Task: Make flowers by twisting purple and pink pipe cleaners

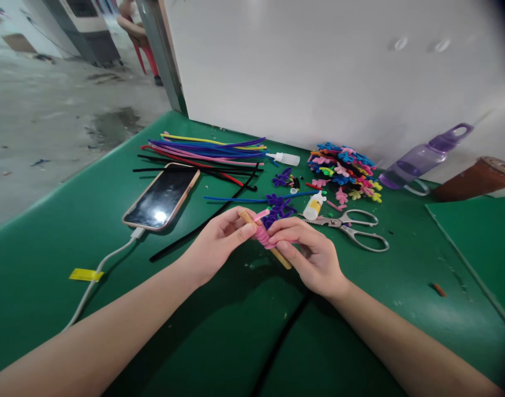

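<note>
My left hand (227, 237) pinches the upper end of a short wooden stick (282, 259) between thumb and fingers. Around the stick's middle a pink pipe cleaner (264, 238) is wound in tight coils, one short end sticking out at the top. My right hand (308, 251) is closed on the pink pipe cleaner at the right side of the coils, thumb and forefinger together. Just behind the hands lie purple pipe-cleaner flowers (279, 207), a small glue bottle with a yellow label (314, 205) and scissors (343, 223).
Loose pipe cleaners (211, 148) lie at the back left by a charging phone (163, 196). A pile of colourful flowers (343, 168), a white bottle (286, 159), a purple water bottle (421, 157) and a brown cup (478, 179) stand or lie along the white wall (318, 71).
</note>
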